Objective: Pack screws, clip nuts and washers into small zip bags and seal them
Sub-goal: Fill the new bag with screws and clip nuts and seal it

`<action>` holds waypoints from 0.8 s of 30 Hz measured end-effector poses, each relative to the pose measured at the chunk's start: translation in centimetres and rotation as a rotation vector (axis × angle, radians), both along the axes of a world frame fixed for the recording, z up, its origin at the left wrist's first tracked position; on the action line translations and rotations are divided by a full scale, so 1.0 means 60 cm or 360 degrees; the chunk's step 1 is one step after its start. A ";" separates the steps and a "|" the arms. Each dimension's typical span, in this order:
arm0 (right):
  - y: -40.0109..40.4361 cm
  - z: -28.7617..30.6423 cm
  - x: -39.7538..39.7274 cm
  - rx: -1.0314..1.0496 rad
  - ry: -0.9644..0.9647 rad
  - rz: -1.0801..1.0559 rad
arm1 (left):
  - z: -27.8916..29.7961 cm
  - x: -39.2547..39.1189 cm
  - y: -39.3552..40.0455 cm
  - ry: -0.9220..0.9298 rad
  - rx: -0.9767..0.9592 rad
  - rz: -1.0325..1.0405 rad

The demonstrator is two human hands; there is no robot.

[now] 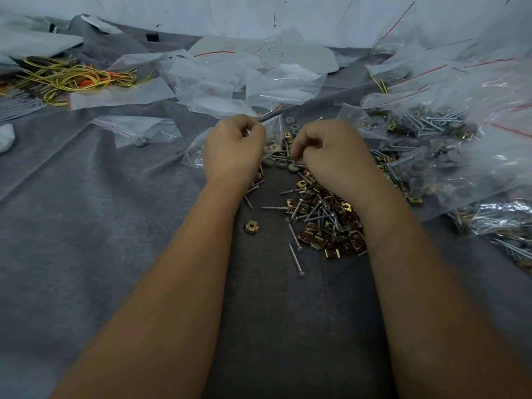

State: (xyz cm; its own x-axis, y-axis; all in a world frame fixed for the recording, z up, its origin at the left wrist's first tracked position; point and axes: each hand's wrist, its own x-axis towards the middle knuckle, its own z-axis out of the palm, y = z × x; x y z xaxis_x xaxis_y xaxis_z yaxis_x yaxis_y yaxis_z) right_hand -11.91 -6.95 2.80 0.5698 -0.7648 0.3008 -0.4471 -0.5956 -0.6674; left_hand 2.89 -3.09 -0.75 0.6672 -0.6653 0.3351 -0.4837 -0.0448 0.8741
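Left hand [233,145] pinching zip bag [273,129] edge, right hand [328,148] beside.

Filled bags [449,145] right of screws [322,217]

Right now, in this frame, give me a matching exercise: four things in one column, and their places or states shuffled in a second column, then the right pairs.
Things:
1. small zip bag
2. lone clip nut
3. yellow wire bundle
4. filled bags

Places or states:
A. far left of the cloth
B. held by the left hand
C. piled on the right side
D. alone on the cloth, left of the loose pile

Pairs: 1-B, 2-D, 3-A, 4-C
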 end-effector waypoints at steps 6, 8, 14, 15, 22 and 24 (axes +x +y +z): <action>-0.011 0.014 -0.015 0.0361 0.0547 0.0162 | -0.001 0.000 -0.001 0.0003 0.0012 -0.0005; -0.010 0.012 -0.013 0.0303 0.0493 0.0215 | -0.001 0.000 -0.001 0.0009 0.0008 -0.0003; -0.012 0.002 -0.013 0.0085 0.0368 0.0118 | -0.002 0.001 -0.002 0.0046 -0.0040 0.0004; -0.013 0.001 -0.013 0.0066 0.0403 0.0120 | -0.003 0.001 -0.002 0.0046 -0.0045 0.0010; -0.009 -0.012 0.003 -0.0181 0.0639 0.0194 | -0.003 0.003 -0.003 0.0076 -0.0049 0.0024; -0.005 -0.017 0.012 -0.0340 0.0692 0.0182 | -0.002 0.002 -0.003 0.0082 -0.0048 0.0023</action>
